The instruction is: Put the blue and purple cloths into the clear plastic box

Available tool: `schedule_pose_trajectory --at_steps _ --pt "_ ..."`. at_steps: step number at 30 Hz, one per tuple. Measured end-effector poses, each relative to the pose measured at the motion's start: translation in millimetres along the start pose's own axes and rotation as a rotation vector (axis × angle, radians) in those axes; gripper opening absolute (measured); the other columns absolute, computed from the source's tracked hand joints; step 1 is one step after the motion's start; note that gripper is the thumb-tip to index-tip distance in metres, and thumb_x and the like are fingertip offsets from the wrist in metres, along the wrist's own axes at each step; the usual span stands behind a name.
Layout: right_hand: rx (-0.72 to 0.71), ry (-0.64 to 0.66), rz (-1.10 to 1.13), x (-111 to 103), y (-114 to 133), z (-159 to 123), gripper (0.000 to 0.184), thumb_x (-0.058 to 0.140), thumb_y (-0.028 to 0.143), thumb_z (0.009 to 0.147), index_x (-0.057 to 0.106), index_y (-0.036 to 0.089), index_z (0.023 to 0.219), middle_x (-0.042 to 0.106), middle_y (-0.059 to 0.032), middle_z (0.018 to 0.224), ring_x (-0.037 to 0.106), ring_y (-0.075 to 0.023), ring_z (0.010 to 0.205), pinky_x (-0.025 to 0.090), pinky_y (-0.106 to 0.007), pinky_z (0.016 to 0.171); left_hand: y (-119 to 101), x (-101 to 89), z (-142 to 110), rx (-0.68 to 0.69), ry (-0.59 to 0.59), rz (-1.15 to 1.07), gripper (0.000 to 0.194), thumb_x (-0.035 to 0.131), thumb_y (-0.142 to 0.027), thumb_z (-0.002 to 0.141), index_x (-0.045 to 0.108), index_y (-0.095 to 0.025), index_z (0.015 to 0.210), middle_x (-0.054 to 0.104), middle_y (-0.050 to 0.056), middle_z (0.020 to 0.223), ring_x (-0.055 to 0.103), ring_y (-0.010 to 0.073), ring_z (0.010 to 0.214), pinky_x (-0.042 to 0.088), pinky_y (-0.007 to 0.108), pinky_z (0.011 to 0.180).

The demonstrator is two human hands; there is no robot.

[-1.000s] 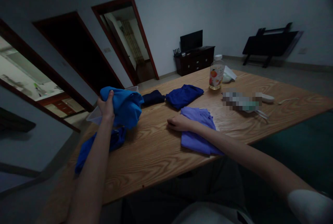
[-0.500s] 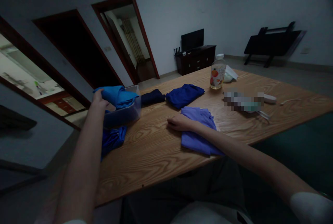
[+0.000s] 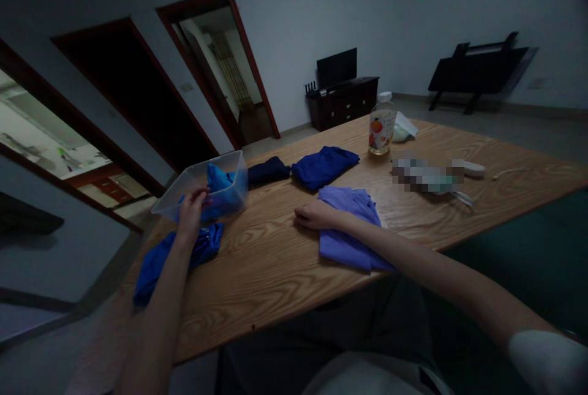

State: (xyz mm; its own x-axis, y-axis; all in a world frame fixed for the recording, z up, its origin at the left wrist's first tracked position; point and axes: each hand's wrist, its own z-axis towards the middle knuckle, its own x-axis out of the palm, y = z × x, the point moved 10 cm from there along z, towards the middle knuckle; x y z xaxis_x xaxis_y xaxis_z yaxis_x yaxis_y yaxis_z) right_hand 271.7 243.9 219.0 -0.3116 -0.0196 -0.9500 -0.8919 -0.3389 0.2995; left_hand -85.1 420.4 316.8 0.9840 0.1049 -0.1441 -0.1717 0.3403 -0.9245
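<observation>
Resting at the near rim of the clear plastic tub (image 3: 193, 182), your left hand (image 3: 192, 206) has its fingers curled loosely over the bright blue cloth (image 3: 219, 190) bunched inside it; whether that grip actually pinches the fabric, you cannot tell from this angle. Just below that hand, a crumpled royal blue garment (image 3: 158, 261) trails along the wooden worktop (image 3: 266, 260) toward you. Your right hand (image 3: 315, 216) lies flat, fingers relaxed and holding nothing, with its palm pressed on the left edge of a folded lavender cloth (image 3: 346, 229). Beyond that hand sits a folded dark blue cloth (image 3: 324, 165), and to its left, just beside the tub, a smaller folded navy cloth (image 3: 269, 170). Farther off past the right hand stands a clear plastic bottle with a fruit label and white cap (image 3: 381, 125), upright, with a white wrapper-like item (image 3: 404, 128) touching it behind.
</observation>
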Motion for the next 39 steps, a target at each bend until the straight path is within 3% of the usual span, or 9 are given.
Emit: schedule_pose_trajectory --at_steps 4,12,15,18,23,28,32,36,39 --pt "-0.046 0.003 -0.022 3 5 0 0.037 0.051 0.043 0.118 0.076 0.017 0.112 0.081 -0.0110 0.106 0.065 -0.0187 0.087 0.036 -0.034 0.078 34 -7.2 -58 0.086 0.186 0.428 0.054 0.069 -0.064 0.084 0.076 -0.019 0.115 0.078 0.015 0.125 0.073 0.0359 0.123 0.055 0.058 0.120" --pt "-0.111 0.015 -0.015 -23 8 -15 0.032 0.052 0.041 0.116 0.076 0.022 0.109 0.080 -0.0069 0.104 0.066 -0.0185 0.085 0.045 -0.032 0.079 48 -20.3 -148 0.249 0.413 0.762 0.044 0.055 -0.060 0.106 0.076 -0.028 0.127 0.074 0.013 0.150 0.066 0.0345 0.147 0.045 0.056 0.137" --pt "-0.137 -0.022 -0.040 -39 -2 -56 0.038 0.063 0.056 0.110 0.077 0.024 0.124 0.078 -0.0129 0.133 0.071 -0.0269 0.116 0.051 -0.039 0.105 35 -37.5 -152 0.311 0.373 0.915 0.048 0.050 -0.059 0.107 0.075 -0.027 0.131 0.073 0.014 0.153 0.064 0.0351 0.150 0.042 0.056 0.139" --pt "0.027 -0.153 -0.175 -44 -32 -108 0.082 0.077 0.076 0.095 0.069 0.018 0.153 0.064 -0.0284 0.159 0.063 -0.0470 0.140 0.049 -0.062 0.115 26 -70.7 -141 0.361 0.194 1.137 0.061 0.050 -0.063 0.106 0.071 -0.023 0.147 0.065 0.017 0.164 0.055 0.0401 0.159 0.023 0.066 0.145" --pt "0.139 -0.198 -0.307 -25 -47 -153 0.093 0.073 0.079 0.098 0.061 0.018 0.167 0.062 -0.0295 0.164 0.060 -0.0536 0.148 0.052 -0.069 0.112 61 -113.9 -120 0.037 0.063 1.208 0.091 0.054 -0.075 0.101 0.056 -0.015 0.168 0.052 0.029 0.173 0.045 0.0511 0.164 0.028 0.076 0.138" --pt "0.148 -0.157 -0.353 -22 -20 -143 0.066 0.075 0.057 0.102 0.068 0.014 0.152 0.066 -0.0312 0.154 0.065 -0.0516 0.139 0.054 -0.065 0.108 12 -77.6 -102 0.287 -0.044 1.044 0.095 0.066 -0.067 0.100 0.042 -0.016 0.177 0.028 0.026 0.188 0.029 0.0493 0.174 0.021 0.069 0.144" --pt "0.188 -0.155 -0.389 -19 3 -133 0.036 0.068 0.031 0.102 0.073 0.018 0.135 0.072 -0.0262 0.142 0.068 -0.0454 0.127 0.054 -0.056 0.104 -34 -18.9 -66 0.489 0.072 0.897 0.066 0.065 -0.037 0.103 0.056 -0.023 0.167 0.038 0.019 0.185 0.032 0.0438 0.173 0.022 0.062 0.145" --pt "0.230 -0.183 -0.399 -18 8 -130 0.030 0.061 0.019 0.098 0.072 0.018 0.127 0.073 -0.0235 0.131 0.068 -0.0424 0.121 0.052 -0.052 0.099 -31 19.7 -16 0.402 0.187 0.878 0.043 0.086 -0.023 0.086 0.076 -0.021 0.128 0.071 0.020 0.149 0.056 0.0468 0.152 0.015 0.070 0.144" --pt "0.231 -0.250 -0.321 -20 0 -135 0.025 0.063 0.020 0.097 0.069 0.019 0.121 0.073 -0.0213 0.126 0.067 -0.0413 0.120 0.052 -0.051 0.099 -20 37.5 8 0.348 0.330 0.874 0.015 0.083 -0.018 0.087 0.076 -0.023 0.100 0.078 0.015 0.115 0.070 0.0406 0.122 0.039 0.061 0.134"
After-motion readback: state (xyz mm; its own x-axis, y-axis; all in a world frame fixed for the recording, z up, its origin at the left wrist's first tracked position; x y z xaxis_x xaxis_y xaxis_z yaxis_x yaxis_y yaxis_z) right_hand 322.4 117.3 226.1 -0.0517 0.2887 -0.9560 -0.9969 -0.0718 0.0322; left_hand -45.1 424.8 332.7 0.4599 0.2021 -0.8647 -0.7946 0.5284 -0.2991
